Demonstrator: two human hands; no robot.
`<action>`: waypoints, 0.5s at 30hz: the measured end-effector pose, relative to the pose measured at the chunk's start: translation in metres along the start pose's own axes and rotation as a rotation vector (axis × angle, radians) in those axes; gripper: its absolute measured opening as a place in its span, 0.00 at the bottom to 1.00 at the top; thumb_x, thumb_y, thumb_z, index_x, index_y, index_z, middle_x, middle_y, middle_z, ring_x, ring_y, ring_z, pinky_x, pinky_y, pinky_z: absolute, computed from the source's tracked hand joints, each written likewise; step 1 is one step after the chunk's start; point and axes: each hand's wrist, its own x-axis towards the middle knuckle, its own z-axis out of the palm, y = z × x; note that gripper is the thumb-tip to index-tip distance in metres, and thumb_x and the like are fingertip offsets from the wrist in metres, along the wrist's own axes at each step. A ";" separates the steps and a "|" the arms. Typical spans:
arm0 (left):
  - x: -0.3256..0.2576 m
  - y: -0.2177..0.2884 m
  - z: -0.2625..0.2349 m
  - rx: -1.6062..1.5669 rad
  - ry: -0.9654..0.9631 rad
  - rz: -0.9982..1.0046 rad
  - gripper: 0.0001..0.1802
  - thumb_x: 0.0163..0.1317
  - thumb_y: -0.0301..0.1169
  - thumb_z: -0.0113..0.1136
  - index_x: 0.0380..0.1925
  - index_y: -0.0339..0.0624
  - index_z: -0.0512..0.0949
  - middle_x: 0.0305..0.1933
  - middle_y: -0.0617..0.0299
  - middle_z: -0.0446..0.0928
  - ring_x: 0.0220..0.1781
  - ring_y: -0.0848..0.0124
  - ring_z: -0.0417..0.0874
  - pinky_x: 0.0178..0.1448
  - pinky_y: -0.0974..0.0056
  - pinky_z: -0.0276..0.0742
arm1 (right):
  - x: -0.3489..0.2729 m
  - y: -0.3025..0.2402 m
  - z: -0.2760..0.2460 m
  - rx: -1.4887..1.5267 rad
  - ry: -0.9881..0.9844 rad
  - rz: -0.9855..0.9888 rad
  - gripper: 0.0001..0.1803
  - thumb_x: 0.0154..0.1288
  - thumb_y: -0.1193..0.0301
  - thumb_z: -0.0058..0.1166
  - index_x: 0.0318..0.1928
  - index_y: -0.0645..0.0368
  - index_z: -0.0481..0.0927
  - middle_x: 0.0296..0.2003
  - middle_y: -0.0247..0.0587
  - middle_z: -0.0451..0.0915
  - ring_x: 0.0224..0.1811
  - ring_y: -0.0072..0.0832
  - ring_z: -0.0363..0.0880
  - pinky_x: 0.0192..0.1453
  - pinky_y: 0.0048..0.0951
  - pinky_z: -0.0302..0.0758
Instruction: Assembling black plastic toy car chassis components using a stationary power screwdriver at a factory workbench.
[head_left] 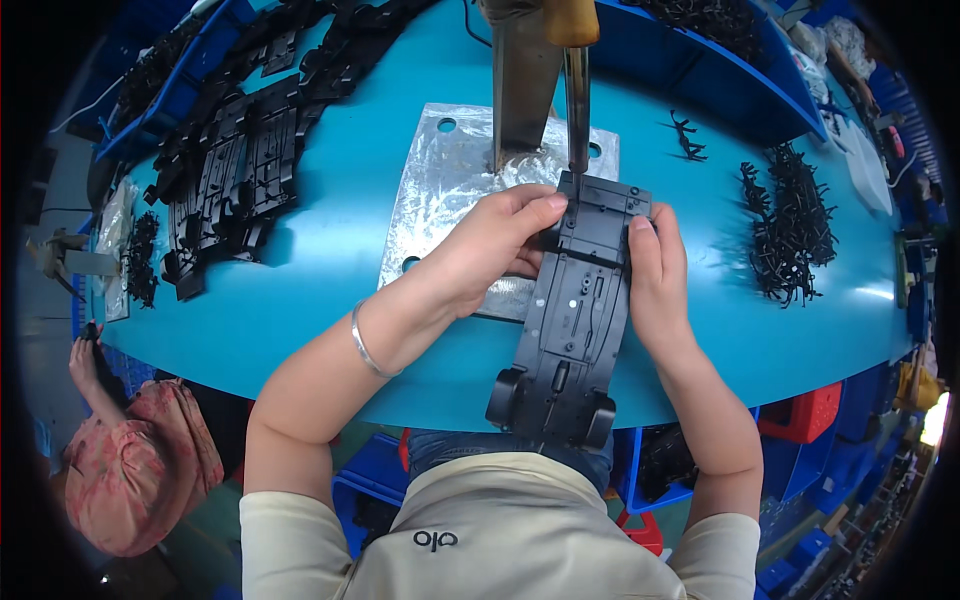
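Both my hands hold a long black plastic toy-car chassis [578, 310], its far end raised under the tip of an electric screwdriver [577, 110]. My left hand [505, 235] grips the far left edge, thumb on top and fingers curled beneath. On the opposite edge, my right hand [657, 265] is closed around the side with the thumb on top. The screwdriver's shaft touches or nearly touches the far left corner of the chassis; I cannot tell which. Behind it stands a metal post [525, 85] on a scratched metal base plate [440, 185] with corner holes.
Stacked black chassis parts [245, 160] lie on the left of the blue-green table [330, 330]. Small black parts are heaped [790, 230] on the right, with a few loose ones [687, 137] nearby. A blue bin [720, 85] stands at the back. Another person [140, 460] is at lower left.
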 end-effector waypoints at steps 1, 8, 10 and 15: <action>0.002 0.000 0.001 0.000 -0.001 0.001 0.21 0.56 0.40 0.43 0.43 0.35 0.64 0.28 0.62 0.72 0.25 0.77 0.73 0.33 0.73 0.69 | 0.003 0.002 0.000 -0.031 0.007 0.019 0.12 0.58 0.67 0.36 0.31 0.67 0.62 0.19 0.42 0.65 0.23 0.24 0.62 0.28 0.26 0.62; 0.022 0.005 0.004 -0.091 0.040 0.006 0.13 0.57 0.40 0.40 0.31 0.43 0.70 0.23 0.67 0.71 0.22 0.81 0.69 0.29 0.76 0.66 | 0.023 0.002 0.002 0.181 0.046 0.165 0.12 0.60 0.64 0.34 0.31 0.61 0.64 0.23 0.30 0.64 0.26 0.13 0.60 0.29 0.15 0.60; 0.023 0.005 0.007 -0.119 0.031 0.057 0.14 0.57 0.40 0.40 0.31 0.43 0.70 0.22 0.68 0.70 0.21 0.81 0.69 0.28 0.76 0.66 | 0.024 0.003 -0.001 0.185 0.034 0.136 0.12 0.60 0.64 0.34 0.31 0.61 0.64 0.23 0.31 0.65 0.26 0.13 0.61 0.29 0.15 0.61; 0.025 0.012 0.006 -0.087 0.048 0.063 0.14 0.56 0.41 0.41 0.31 0.44 0.70 0.22 0.69 0.69 0.22 0.82 0.68 0.29 0.76 0.65 | 0.028 0.003 0.002 0.181 0.033 0.101 0.12 0.60 0.64 0.33 0.32 0.62 0.64 0.24 0.32 0.66 0.26 0.13 0.62 0.31 0.15 0.62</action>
